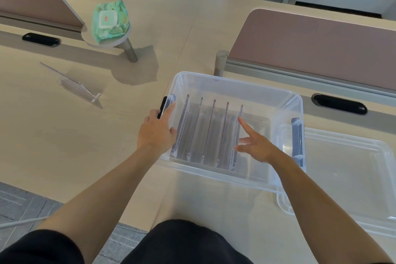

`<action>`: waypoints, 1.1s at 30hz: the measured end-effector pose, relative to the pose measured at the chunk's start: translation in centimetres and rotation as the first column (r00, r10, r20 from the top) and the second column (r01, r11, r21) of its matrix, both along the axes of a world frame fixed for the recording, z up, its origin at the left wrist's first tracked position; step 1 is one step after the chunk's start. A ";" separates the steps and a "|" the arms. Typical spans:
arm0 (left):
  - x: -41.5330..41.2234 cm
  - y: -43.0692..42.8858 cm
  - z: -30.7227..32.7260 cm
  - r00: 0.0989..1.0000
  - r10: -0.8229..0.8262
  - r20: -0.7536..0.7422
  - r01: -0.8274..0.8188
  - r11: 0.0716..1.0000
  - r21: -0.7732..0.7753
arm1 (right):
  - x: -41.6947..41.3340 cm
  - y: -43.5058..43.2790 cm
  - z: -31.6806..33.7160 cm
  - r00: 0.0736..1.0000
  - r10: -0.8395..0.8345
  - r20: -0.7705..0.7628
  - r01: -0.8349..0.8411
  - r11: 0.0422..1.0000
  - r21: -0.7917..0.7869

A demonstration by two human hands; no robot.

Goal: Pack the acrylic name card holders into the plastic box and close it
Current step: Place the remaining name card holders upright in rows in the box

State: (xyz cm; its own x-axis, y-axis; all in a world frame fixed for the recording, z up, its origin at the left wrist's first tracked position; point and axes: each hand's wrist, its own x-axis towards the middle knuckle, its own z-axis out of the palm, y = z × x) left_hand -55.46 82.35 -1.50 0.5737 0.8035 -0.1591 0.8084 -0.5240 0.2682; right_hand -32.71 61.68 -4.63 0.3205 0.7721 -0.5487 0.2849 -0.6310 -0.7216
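Observation:
A clear plastic box (235,83) stands open on the desk in front of me. Several acrylic name card holders (211,133) stand in a row inside it. My left hand (155,133) rests on the box's left rim by its dark latch, fingers on the edge. Inside the box, my right hand (255,143) has its fingers spread, the index fingertip touching the rightmost holder. One more acrylic holder (72,83) lies on the desk to the far left. The clear lid (347,178) lies flat to the right of the box, partly under it.
A green pack of wet wipes (110,20) sits on a small round shelf on a post. Pink desk dividers (317,49) stand behind the box and at the far left. Black cable ports (339,104) are set in the desk. A chair stands beyond.

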 end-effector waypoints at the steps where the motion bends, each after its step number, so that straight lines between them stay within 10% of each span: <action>1: 0.0 0.0 0.0 1.000 0.000 -0.004 0.000 1.000 -0.002 | 0.0 0.0 -0.1 1.000 -0.002 -0.004 0.002 1.000 0.000; 12: -0.1 0.2 -0.2 1.000 -0.009 -0.013 0.009 1.000 0.013 | -0.5 0.0 -0.2 0.997 0.028 -0.070 -0.028 1.000 0.002; 16: -0.3 0.7 -0.3 0.989 0.035 0.141 -0.011 0.986 -0.164 | 0.4 0.7 1.8 0.966 0.112 0.231 -0.091 0.991 -0.098; 19: -0.9 1.8 0.4 0.940 0.098 0.327 0.007 0.952 -0.305 | 0.9 3.4 4.9 0.885 0.068 0.461 -0.052 0.998 -0.047; 33: -13.4 13.2 2.7 0.602 0.640 0.478 -0.422 0.763 -0.489 | -13.0 23.7 9.9 0.868 0.293 0.401 -0.416 0.871 0.263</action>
State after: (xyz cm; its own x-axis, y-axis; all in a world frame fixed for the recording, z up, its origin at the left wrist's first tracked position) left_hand -68.84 95.59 1.15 0.1137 0.9654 -0.2349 0.5258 0.1421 0.8387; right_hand -45.70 85.38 5.22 0.1063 0.9830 -0.1500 0.7057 -0.1808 -0.6851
